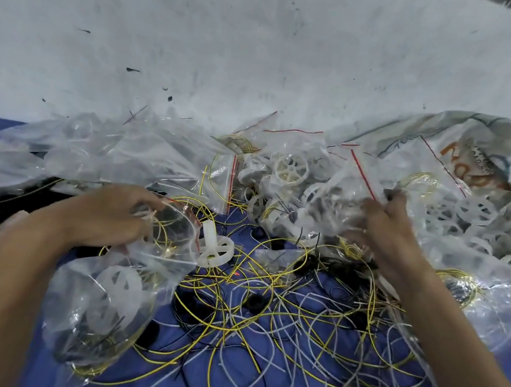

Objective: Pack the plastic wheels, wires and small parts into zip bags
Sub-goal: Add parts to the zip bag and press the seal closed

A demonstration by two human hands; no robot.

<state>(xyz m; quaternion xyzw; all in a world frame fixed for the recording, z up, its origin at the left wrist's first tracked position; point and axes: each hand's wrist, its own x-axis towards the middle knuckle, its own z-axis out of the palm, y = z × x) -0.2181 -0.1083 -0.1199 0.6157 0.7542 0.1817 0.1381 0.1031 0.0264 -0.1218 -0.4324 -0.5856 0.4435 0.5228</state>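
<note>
My left hand (108, 216) grips the open mouth of a clear zip bag (108, 310) that holds a white plastic wheel (118, 302) and some yellow and black wires. A loose white wheel (216, 248) with a hub stands just right of that bag's mouth. My right hand (390, 224), blurred, reaches into a heap of packed zip bags with red seal strips (339, 191) and its fingers close on bag plastic there. Loose yellow, white and black wires (295, 322) lie tangled on the blue cloth between my arms.
Empty clear zip bags (97, 153) pile up at the left. More white wheels (476, 211) lie heaped at the right beside a large printed sack (468, 146). A scuffed white wall (234, 44) rises behind. Small black rings (254, 302) sit among the wires.
</note>
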